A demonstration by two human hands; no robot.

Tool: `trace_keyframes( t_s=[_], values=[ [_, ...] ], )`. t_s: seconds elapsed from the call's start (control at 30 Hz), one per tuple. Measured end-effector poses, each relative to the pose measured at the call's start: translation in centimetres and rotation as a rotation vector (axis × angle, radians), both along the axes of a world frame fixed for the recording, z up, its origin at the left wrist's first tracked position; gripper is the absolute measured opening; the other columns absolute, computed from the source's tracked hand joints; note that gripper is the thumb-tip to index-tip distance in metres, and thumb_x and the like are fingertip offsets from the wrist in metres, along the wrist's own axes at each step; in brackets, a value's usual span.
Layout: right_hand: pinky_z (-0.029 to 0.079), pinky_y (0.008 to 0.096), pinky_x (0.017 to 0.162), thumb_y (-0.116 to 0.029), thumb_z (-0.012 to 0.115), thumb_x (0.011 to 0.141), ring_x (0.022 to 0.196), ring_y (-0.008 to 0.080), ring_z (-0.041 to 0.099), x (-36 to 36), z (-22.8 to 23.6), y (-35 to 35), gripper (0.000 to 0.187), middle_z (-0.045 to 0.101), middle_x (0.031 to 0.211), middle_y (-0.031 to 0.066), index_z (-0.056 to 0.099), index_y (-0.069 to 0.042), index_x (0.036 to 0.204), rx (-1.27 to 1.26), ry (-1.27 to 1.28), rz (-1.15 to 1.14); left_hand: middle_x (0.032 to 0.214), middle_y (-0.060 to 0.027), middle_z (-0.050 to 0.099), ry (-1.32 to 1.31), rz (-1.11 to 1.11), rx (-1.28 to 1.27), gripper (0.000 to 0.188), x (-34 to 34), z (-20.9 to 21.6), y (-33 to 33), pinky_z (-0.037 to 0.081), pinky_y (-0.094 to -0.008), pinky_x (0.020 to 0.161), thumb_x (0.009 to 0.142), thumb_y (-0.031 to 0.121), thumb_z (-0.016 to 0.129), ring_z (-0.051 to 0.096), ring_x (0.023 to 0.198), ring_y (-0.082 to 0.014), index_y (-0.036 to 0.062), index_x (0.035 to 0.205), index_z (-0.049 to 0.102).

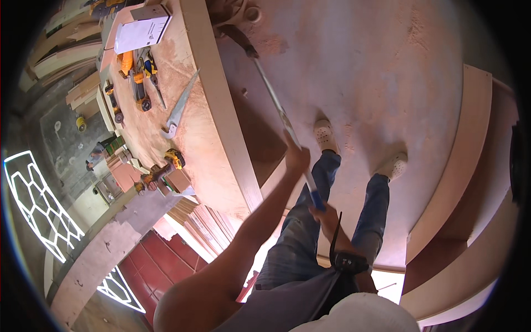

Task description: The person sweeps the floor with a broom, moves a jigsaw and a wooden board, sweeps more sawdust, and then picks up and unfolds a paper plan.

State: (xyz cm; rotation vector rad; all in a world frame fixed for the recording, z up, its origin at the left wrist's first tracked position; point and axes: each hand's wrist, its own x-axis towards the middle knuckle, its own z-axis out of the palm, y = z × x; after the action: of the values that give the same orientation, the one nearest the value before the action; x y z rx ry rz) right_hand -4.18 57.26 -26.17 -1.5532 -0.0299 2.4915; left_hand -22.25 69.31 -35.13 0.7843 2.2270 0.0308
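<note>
I hold a long broom with both hands; its pale handle [274, 99] runs up and left to a dark head [239, 36] on the dusty floor [365, 72]. My left hand [296, 157] grips the handle at mid-length, with the bare forearm coming in from the lower left. My right hand [327, 214] is closed around the handle's blue end, and a dark strap sits on that wrist. My white shoes [325, 136] [394, 165] stand on the sawdust just beyond my hands.
A wooden workbench [218, 110] runs along the left, carrying a hand saw [178, 110], several yellow power tools [138, 83] and a sheet of paper [141, 33]. Curved wooden boards [470, 166] stand at the right. Planks are stacked at the far left.
</note>
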Motion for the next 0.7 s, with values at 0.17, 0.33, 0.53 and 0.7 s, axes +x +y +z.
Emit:
trace_keyframes(
  t_s=[0.17, 0.33, 0.53, 0.7],
  values=[
    [0.05, 0.0319, 0.067, -0.028, 0.078, 0.085, 0.077, 0.0128, 0.06, 11.8, 11.5, -5.4, 0.034, 0.066, 0.085, 0.0039, 0.069, -0.004, 0.107, -0.412, -0.158, 0.027, 0.088, -0.0237, 0.068, -0.361, 0.103, -0.033, 0.098, 9.8, 11.2, -8.9, 0.058, -0.0454, 0.064, 0.093, 0.017, 0.065, 0.071, 0.076, -0.0352, 0.0146, 0.16, -0.007],
    [0.055, 0.0358, 0.068, -0.027, 0.08, 0.082, 0.077, 0.0172, 0.07, 22.3, 17.0, -7.0, 0.032, 0.072, 0.081, 0.0091, 0.072, -0.003, 0.101, -0.006, -0.308, 0.776, 0.096, -0.0201, 0.068, -0.82, 0.355, -0.078, 0.094, 14.5, 15.6, -12.3, 0.058, -0.0415, 0.071, 0.088, 0.011, 0.073, 0.072, 0.081, -0.0281, 0.0008, 0.156, 0.01],
    [0.053, 0.0385, 0.063, -0.032, 0.084, 0.079, 0.066, 0.0259, 0.07, 26.0, 21.1, -10.8, 0.033, 0.069, 0.071, 0.0122, 0.068, -0.005, 0.09, 0.181, -0.503, 0.863, 0.084, -0.0161, 0.067, -0.712, 0.887, 0.061, 0.032, 6.5, 7.1, -6.3, 0.06, -0.0388, 0.06, 0.095, 0.013, 0.065, 0.072, 0.072, -0.026, -0.004, 0.115, 0.046],
    [0.057, 0.0467, 0.071, -0.033, 0.086, 0.071, 0.077, 0.0387, 0.072, 28.4, 20.6, -7.6, 0.04, 0.071, 0.077, 0.0177, 0.063, -0.005, 0.09, 0.176, -0.554, 1.243, 0.083, -0.0156, 0.072, -0.708, 0.518, -0.271, 0.032, 11.2, 6.0, -6.6, 0.057, -0.0384, 0.055, 0.098, 0.025, 0.064, 0.072, 0.069, -0.025, -0.0031, 0.108, 0.052]
  ],
)
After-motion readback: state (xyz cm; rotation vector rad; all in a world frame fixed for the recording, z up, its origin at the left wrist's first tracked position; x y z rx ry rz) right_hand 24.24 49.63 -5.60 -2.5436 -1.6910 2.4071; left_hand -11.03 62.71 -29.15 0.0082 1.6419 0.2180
